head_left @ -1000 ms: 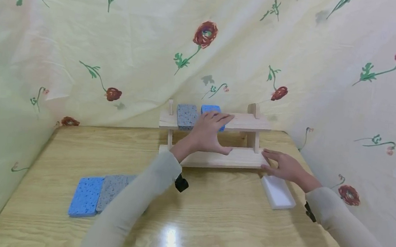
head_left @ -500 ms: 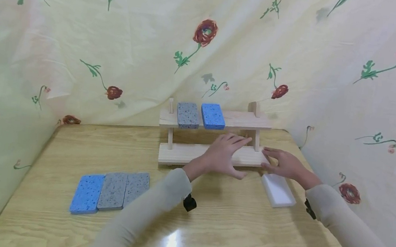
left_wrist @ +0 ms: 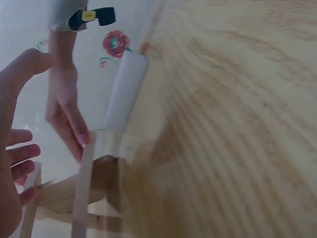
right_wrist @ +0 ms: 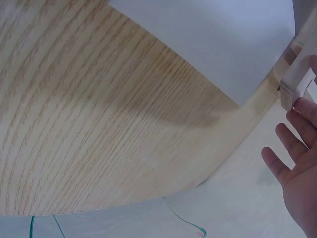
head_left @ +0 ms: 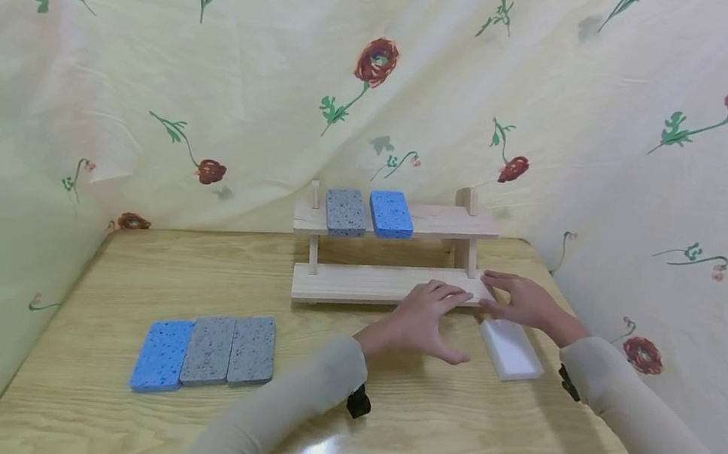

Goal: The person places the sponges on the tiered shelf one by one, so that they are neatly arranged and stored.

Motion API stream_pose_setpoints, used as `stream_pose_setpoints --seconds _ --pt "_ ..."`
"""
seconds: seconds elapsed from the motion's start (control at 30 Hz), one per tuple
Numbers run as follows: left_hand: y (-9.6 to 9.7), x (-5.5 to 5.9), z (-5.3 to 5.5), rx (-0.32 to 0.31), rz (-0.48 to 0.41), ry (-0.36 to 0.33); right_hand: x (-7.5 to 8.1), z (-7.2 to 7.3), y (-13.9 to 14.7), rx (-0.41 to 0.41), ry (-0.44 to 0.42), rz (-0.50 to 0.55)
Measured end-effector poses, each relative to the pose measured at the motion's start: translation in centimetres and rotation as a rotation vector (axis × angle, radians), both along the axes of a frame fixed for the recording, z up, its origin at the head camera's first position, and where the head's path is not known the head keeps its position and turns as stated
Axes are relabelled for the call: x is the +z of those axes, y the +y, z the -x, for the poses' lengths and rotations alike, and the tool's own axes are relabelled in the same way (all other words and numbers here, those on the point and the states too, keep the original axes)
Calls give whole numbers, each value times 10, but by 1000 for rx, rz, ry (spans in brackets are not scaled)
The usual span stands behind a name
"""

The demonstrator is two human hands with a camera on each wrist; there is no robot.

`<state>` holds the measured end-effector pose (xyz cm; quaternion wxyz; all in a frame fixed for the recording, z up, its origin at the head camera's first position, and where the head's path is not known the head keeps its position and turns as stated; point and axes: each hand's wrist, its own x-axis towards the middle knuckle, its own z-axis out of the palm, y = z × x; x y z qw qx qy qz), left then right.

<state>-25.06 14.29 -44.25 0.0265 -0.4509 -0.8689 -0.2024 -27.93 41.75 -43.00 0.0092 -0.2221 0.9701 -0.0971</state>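
Note:
A two-tier wooden shelf point(head_left: 357, 283) stands at the back of the table. On its upper board lie a speckled grey sponge-like block point(head_left: 346, 212) and a blue one point(head_left: 390, 214). My right hand point(head_left: 523, 303) holds the right end of the lower board, thumb at the front edge and forefinger at the back. My left hand point(head_left: 422, 319) hovers in front of the lower board with fingers and thumb spread and nothing between them. In the left wrist view the right hand point(left_wrist: 65, 111) has its fingertips at the board's end.
A white block point(head_left: 512, 351) lies on the table by the right hand. At the left, a blue block point(head_left: 162, 355) and two grey blocks point(head_left: 208, 349) lie side by side. Flowered cloth point(head_left: 271, 94) hangs behind and beside the table.
My left hand has moved from in front of the upper board's blue block down, right and toward me, uncovering both upper blocks. My right hand has stayed at the shelf's end.

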Motion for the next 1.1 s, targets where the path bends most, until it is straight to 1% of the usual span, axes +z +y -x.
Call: stream_pose_setpoints --seconds 0.17,0.27,0.37,0.5,0.67,0.8,0.9,1.0,1.1 --pt "11 -15 -3 3 -2 -19 -2 0 2 -3 -3 -8" --pt "18 -22 -4 4 -11 -42 -1 0 3 -1 -2 -6" --pt "24 -29 -4 6 -17 -43 -1 0 3 3 2 4" --pt "31 -36 -5 7 -19 -57 -2 2 3 7 7 7" --pt "38 -41 -8 7 -10 -76 -4 5 4 5 4 0" --pt "44 -47 -10 19 14 -80 -4 6 4 6 7 -2" --pt "49 -52 -9 20 31 -72 -4 5 4 8 9 -1" --pt "55 -57 -7 21 43 -48 -5 5 4 10 12 -3" --pt "61 -59 -7 23 54 -30 -6 5 5 10 13 -4"
